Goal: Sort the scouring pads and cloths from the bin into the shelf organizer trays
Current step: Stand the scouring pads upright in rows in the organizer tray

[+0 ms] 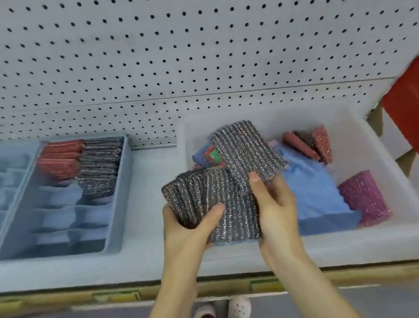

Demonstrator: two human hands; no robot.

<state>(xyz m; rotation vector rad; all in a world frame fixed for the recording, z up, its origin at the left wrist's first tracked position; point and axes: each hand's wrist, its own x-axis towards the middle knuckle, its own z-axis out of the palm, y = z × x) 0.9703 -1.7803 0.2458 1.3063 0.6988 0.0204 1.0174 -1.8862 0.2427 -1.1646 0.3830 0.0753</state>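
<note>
left hand (188, 235) clasping perhaps four grey pads (209, 195), right hand (276, 208) pinching fifth pad (246, 149), over one bin (330, 246)

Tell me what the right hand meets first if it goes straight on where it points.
The right hand points away from the person. It pinches the grey scouring pad lying directly ahead. Past that, it would probably meet the far wall of the clear bin. Depth is unclear.
</note>
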